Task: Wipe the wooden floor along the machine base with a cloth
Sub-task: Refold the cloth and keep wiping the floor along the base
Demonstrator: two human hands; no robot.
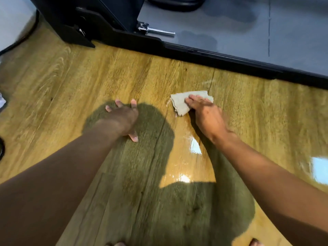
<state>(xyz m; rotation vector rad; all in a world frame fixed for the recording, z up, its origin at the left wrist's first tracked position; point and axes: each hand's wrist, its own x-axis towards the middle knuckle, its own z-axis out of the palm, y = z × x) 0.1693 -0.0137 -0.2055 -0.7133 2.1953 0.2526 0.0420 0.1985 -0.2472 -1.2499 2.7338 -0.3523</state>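
Ahead of my right grip [205,112] I have a strip of bare wooden floor [177,75], then the black machine base [221,55] walls it off and runs on to the right. Open boards lie between this grip and my left grip [122,118]. Beyond the left grip the base's black foot [78,36] juts out, with a cable [19,41] farther left.

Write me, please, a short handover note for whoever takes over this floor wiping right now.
Left hand: flat on the wooden floor, fingers spread, holding nothing, apparently bracing.
Right hand: straight fingers press the cloth onto the floor.
Cloth: folded, on the boards near the black machine base, not touching it.
Done: a glossy, wet-looking patch shows by the right forearm; how much has been wiped cannot be told.
Left: wipe the strip of floor right along the base edge.
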